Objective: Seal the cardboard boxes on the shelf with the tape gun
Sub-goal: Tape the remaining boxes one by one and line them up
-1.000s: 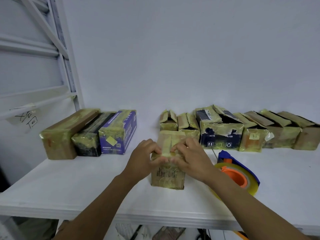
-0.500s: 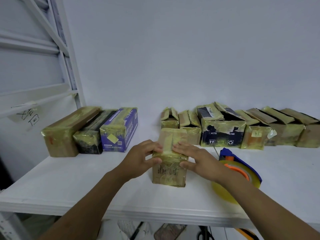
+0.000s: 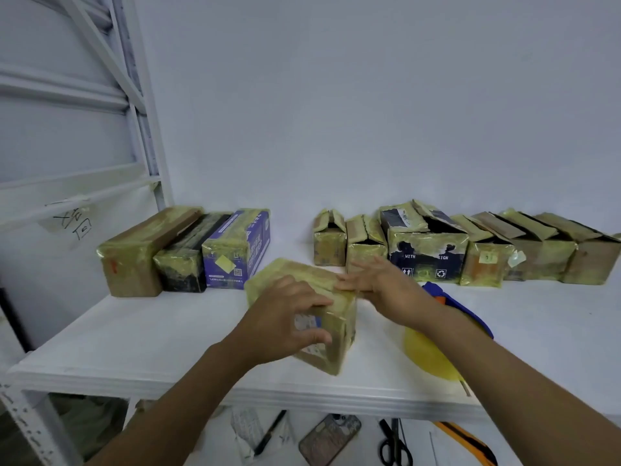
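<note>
While the tape gun [image 3: 426, 351] lies idle on the shelf [image 3: 134, 331], right of centre and partly behind the right forearm, both hands work the near box [image 3: 336, 338]. It sits skewed, front and centre. Left hand [image 3: 285, 317] grips its near top edge, fingers curled over, thumb on the front face. Right hand [image 3: 386, 287] lies flat on the box's far right top, fingers straight and slightly spread, holding nothing. The box looks fully wrapped in yellowish tape, so probably done and about to be set aside. Three taped boxes [image 3: 181, 253] stand far left. The far-right row [image 3: 426, 243] has flaps up and is not sealed yet. Most of the job is left.
</note>
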